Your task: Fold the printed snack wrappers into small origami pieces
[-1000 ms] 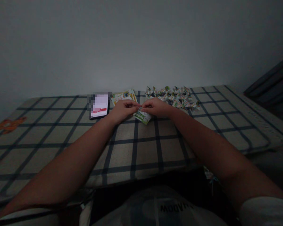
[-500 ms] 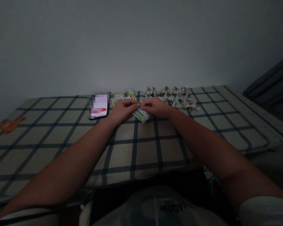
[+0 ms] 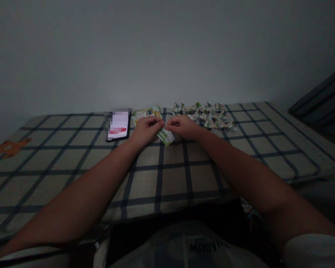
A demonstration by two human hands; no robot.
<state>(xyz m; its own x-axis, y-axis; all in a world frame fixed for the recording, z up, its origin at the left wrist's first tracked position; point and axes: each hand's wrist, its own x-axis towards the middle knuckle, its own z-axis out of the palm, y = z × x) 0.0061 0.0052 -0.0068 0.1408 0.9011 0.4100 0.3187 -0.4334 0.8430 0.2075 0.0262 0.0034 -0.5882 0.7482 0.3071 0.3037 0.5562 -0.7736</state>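
Observation:
A small green-and-white printed paper (image 3: 166, 137) is held between both hands, its lower end pointing toward me. My left hand (image 3: 147, 128) pinches its upper left edge with thumb and forefinger. From the other side, my right hand (image 3: 182, 125) pinches the same paper, the fingertips of both hands almost meeting. Just behind my left hand lies a pile of printed paper sheets (image 3: 146, 112). Behind and to the right of my right hand stand several folded paper pieces (image 3: 212, 116) with pointed tips, in loose rows. The folds under my fingers are hidden.
A phone (image 3: 118, 125) with a lit, partly blurred screen lies left of my hands. The checked tablecloth (image 3: 173, 178) covers the table, with an orange animal-shaped print (image 3: 10, 147) at the far left. A plain wall (image 3: 167, 52) rises behind the table.
The paper's lower end has swung slightly to the left. Both hands keep their pinch in nearly the same place; the other things lie as before.

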